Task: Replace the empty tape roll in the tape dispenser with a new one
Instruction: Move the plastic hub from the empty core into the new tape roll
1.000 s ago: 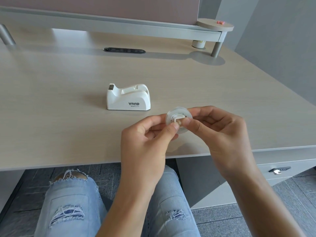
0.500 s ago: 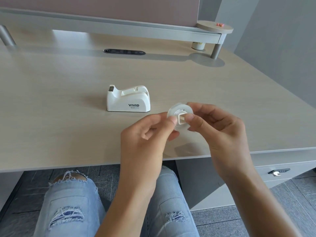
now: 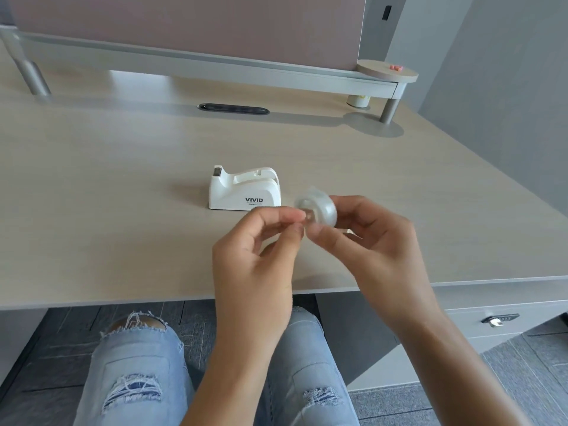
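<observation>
Both hands grip blurred tape roll (image 3: 316,209): right hand (image 3: 378,250) fingers round rim, left hand (image 3: 255,256) fingers pinching its core.

One tape dispenser (image 3: 244,189), one tape roll (image 3: 316,209), two hands: left (image 3: 255,262), right (image 3: 381,250); one desk (image 3: 107,186).

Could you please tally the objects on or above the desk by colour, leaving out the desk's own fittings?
White: 2, the tape dispenser and a small cup-like container under the shelf.
Clear: 1, the tape roll, held above the desk by the left hand and right hand.
Pink: 1, a small item on the round shelf end.
Total: 4.
</observation>
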### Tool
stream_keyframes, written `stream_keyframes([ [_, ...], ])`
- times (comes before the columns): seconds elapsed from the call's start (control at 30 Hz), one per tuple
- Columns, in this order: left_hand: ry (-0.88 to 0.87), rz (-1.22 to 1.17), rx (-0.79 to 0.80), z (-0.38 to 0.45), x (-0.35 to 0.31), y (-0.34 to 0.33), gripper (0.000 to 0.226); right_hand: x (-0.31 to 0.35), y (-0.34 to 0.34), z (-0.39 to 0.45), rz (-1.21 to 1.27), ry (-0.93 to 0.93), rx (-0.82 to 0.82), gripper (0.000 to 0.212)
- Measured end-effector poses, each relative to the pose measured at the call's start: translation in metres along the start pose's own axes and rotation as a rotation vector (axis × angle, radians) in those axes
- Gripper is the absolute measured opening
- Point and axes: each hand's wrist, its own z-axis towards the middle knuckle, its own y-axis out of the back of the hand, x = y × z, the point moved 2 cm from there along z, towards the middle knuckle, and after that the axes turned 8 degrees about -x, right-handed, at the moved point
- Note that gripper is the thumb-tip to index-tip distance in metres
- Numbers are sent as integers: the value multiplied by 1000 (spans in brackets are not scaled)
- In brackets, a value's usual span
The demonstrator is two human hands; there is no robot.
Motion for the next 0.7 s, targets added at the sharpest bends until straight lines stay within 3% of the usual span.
stream_keyframes([
  [0.13,-15,6,-53,3,-6,11,14,6,-9,1,19,-14,17,15],
  [0.27,71,-49,64,9,-16,16,14,16,-17,2,31,-19,95,16],
  [0.47,78,-104,84,21,-22,24,15,22,-28,13,40,3,87,20],
  [0.7,52,-109,-60,39,-17,28,22,16,-41,35,47,15,138,19],
])
